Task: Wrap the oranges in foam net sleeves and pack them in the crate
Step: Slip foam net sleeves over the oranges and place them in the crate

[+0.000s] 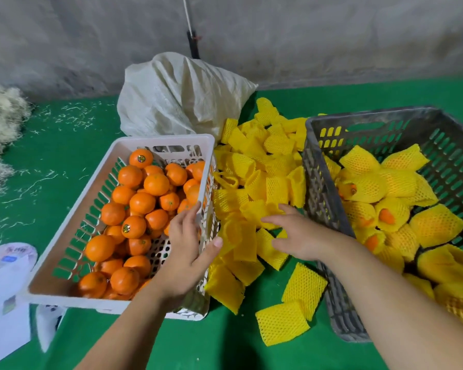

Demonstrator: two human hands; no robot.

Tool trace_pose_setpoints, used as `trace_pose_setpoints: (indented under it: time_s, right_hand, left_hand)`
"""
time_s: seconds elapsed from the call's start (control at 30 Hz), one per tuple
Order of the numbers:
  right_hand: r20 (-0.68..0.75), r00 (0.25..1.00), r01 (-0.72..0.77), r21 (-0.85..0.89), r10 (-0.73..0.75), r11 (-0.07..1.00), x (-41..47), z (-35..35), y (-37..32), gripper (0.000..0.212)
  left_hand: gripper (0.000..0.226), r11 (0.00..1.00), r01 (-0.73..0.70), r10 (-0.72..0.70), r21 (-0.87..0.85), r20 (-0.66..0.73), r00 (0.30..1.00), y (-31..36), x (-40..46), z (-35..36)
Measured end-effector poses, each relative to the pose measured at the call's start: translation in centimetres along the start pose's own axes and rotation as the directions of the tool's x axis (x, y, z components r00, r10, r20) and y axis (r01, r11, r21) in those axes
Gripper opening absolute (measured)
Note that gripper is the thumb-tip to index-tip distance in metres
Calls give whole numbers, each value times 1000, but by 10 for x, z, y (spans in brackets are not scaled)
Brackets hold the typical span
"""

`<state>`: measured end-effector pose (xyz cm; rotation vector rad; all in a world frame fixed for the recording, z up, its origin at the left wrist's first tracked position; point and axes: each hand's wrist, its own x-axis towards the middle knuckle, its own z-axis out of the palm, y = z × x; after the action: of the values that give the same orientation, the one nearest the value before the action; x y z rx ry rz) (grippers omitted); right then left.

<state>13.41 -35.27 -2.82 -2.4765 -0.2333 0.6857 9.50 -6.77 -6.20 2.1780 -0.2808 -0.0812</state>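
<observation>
Plastic, foam mesh and woven cloth on a smooth green table (64, 145).

The oranges (142, 202) are seen with glossy, finely dimpled peel, held in a white crate (64, 292) of smooth moulded plastic with slotted walls. The foam net sleeves (254, 166) are made of soft, matt yellow foam mesh. The grey crate (329, 217) is of scuffed, dull plastic. The white sack (177, 97) is of coarse woven cloth, and the wall (332, 36) is of rough grey concrete.
</observation>
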Motion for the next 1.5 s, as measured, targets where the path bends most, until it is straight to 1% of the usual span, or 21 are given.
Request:
trace_pose_setpoints:
  time_s: [0.07,0.13,0.2,0.23,0.3,0.4,0.47,0.5,0.57,0.63,0.7,0.8,0.87,0.93,1.03,1.17,1.27,1.33,1.4,1.43,1.5]
  right_hand:
    - [124,992,22,-96,-10,995,4,12,-16,62]
    - [217,975,75,-171,-37,982,15,22,-35,60]
    - [304,952,93,-212,-25,973,28,31,-49,61]
    - [326,945,77,-201,-7,977,34,34,-52,63]
    - [330,944,46,-140,3,989,42,40,-48,66]
    - [306,952,63,-162,-10,985,49,43,-36,71]
    - [255,966,64,-96,-38,993,53,41,-36,68]
    - [210,976,74,-61,-60,995,54,40,-37,65]
    - [108,990,100,-31,-96,994,58,36,-40,57]
    - [34,993,116,-5,-116,993,59,32,-41,50]
    - [0,992,127,28,-127,991,60,30,-41,45]
    - [9,991,137,13,-137,991,59,30,-43,43]
    - [2,989,146,28,-146,989,57,31,-44,40]
    - [-49,985,166,68,-163,984,56,29,-44,35]
    - [-162,970,202,119,-182,972,57,24,-46,25]
    - [-252,953,224,211,-169,951,59,22,-43,12]
    - [-271,952,214,267,-139,940,62,26,-40,20]
    - [-262,959,185,295,-107,937,62,24,-41,37]
    - [-241,966,172,314,-97,934,61,23,-41,58]
    - [-247,962,190,299,-117,935,62,22,-40,60]
    - [-271,951,213,222,-150,951,66,19,-38,43]
  left_hand:
    - [75,1000,-22,23,-19,25,999,-7,3,-11]
    - [67,999,16,-11,38,-127,992,-18,14,-21]
    - [73,966,182,-115,182,-327,938,-31,30,-30]
    - [79,927,299,-207,225,-355,912,-38,38,-33]
    - [89,800,485,-416,353,-254,873,-57,49,-38]
    - [100,605,511,-618,610,-44,785,-84,52,-45]
    - [102,568,516,-671,641,-2,741,-94,52,-42]
    - [104,576,534,-683,619,7,730,-95,52,-38]
    - [112,649,559,-648,516,-9,761,-96,54,-29]
    - [118,698,533,-556,479,-107,824,-97,55,-26]
    - [112,666,523,-512,532,-184,839,-97,56,-31]
    - [95,626,531,-566,571,-136,813,-94,59,-38]
    - [93,620,531,-568,578,-136,812,-91,61,-34]
    - [102,568,504,-544,651,-162,823,-96,61,-30]
    - [85,386,300,-496,872,-78,865,-102,62,-28]
    - [67,254,189,-459,949,-53,887,-108,72,-31]
    - [63,142,37,-470,989,35,882,-115,70,-26]
    - [72,159,90,-419,983,-15,908,-119,68,-23]
    - [81,273,247,-405,930,-122,906,-118,67,-22]
    - [80,327,303,-418,895,-151,896,-118,67,-21]
    - [73,371,354,-437,859,-175,882,-116,64,-21]
